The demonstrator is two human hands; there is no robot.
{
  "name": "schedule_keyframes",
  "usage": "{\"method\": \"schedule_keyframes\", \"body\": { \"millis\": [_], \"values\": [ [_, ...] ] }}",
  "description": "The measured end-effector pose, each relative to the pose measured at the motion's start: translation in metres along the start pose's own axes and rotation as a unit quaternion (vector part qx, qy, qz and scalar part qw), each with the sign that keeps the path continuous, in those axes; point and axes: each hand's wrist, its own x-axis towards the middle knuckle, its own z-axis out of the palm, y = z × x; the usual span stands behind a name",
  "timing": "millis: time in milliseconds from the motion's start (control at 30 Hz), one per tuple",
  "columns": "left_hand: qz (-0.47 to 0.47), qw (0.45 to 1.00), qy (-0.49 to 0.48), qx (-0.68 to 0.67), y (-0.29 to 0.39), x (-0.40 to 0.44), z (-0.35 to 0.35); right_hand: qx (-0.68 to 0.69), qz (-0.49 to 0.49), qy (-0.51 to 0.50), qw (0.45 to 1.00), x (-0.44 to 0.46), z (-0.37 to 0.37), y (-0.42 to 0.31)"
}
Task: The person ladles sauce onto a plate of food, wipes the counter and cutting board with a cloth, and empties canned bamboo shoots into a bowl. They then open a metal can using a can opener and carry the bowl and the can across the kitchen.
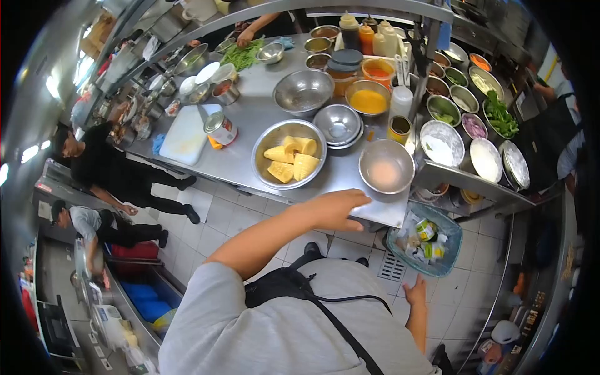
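My left hand point(342, 209) is over the front edge of the steel table, empty, with its fingers stretched out and the thumb apart. Just beyond its fingertips stands a steel bowl point(387, 166) with a little pinkish content. A larger bowl point(259, 155) holding yellow chunks point(281, 171) is left of that one. Stacked empty steel bowls point(338, 124) stand between and behind them. My right hand point(415, 291) hangs low at my side near the lined trash bin point(451, 250), its fingers apart and nothing in it.
A white cutting board point(187, 139), a knife and an open can point(220, 128) lie to the left. Sauce containers and ingredient bowls crowd the back right. Two people point(106, 162) stand at left; another person's hand point(245, 37) touches greens at the back. A person stands far right.
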Motion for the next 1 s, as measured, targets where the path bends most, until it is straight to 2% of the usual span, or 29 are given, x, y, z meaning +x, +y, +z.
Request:
{"method": "schedule_keyframes", "body": {
  "millis": [100,133,200,233,267,333,367,400,467,500,567,600,633,700,733,800,833,867,900,967,1000],
  "values": [
    [-0.086,0.988,0.123,-0.02,-0.028,-0.059,-0.037,-0.034,-0.002,-0.164,0.986,-0.004,0.041,-0.005],
    [-0.112,0.978,0.17,-0.05,-0.039,-0.079,-0.047,-0.039,-0.001,-0.164,0.986,-0.006,0.047,-0.012],
    [-0.176,0.952,0.237,-0.082,-0.066,-0.119,-0.066,-0.056,-0.019,-0.239,0.969,-0.011,0.057,-0.029],
    [-0.214,0.939,0.256,-0.085,-0.082,-0.139,-0.074,-0.061,-0.017,-0.238,0.969,-0.011,0.059,-0.037],
    [-0.214,0.938,0.258,-0.09,-0.099,-0.158,-0.078,-0.058,-0.007,-0.231,0.971,-0.009,0.061,-0.047],
    [-0.273,0.9,0.318,-0.12,-0.14,-0.196,-0.085,-0.056,0.001,-0.219,0.974,-0.003,0.066,-0.071],
    [-0.27,0.9,0.319,-0.121,-0.163,-0.213,-0.089,-0.043,-0.007,-0.17,0.984,0.002,0.067,-0.08],
    [-0.276,0.9,0.33,-0.07,-0.188,-0.229,-0.092,-0.03,-0.013,-0.121,0.992,0.0,0.07,-0.097],
    [-0.258,0.899,0.354,0.025,-0.239,-0.257,-0.103,-0.039,0.005,-0.09,0.995,-0.008,0.068,-0.14],
    [-0.253,0.898,0.36,0.019,-0.26,-0.266,-0.111,-0.048,0.019,-0.062,0.997,-0.01,0.064,-0.163],
    [-0.244,0.858,0.441,0.097,-0.305,-0.276,-0.134,-0.042,0.008,-0.035,0.998,-0.015,0.076,-0.213],
    [-0.238,0.853,0.463,0.031,-0.312,-0.278,-0.155,-0.021,-0.037,-0.029,0.999,-0.013,0.092,-0.231],
    [-0.233,0.853,0.467,0.024,-0.334,-0.273,-0.17,-0.001,-0.084,-0.025,0.996,-0.014,0.105,-0.245],
    [-0.259,0.821,0.507,0.042,-0.385,-0.268,-0.192,-0.002,-0.092,-0.032,0.995,-0.026,0.116,-0.3],
    [-0.259,0.818,0.512,0.044,-0.408,-0.262,-0.195,0.003,-0.102,-0.046,0.994,-0.037,0.121,-0.334],
    [-0.366,0.798,0.452,0.157,-0.44,-0.244,-0.204,0.003,-0.12,-0.028,0.992,-0.063,0.124,-0.39],
    [-0.362,0.796,0.458,0.16,-0.442,-0.244,-0.213,0.003,-0.131,-0.011,0.991,-0.073,0.122,-0.413],
    [-0.393,0.81,0.412,0.144,-0.44,-0.243,-0.215,-0.004,-0.164,0.017,0.986,-0.082,0.123,-0.423],
    [-0.415,0.826,0.361,0.125,-0.436,-0.235,-0.214,0.002,-0.154,0.028,0.988,-0.093,0.117,-0.437],
    [-0.423,0.805,0.381,0.167,-0.467,-0.223,-0.198,-0.042,-0.11,0.02,0.993,-0.116,0.092,-0.449],
    [-0.375,0.818,0.401,0.173,-0.47,-0.226,-0.194,-0.08,-0.102,0.003,0.992,-0.118,0.077,-0.451]
  ]
}}
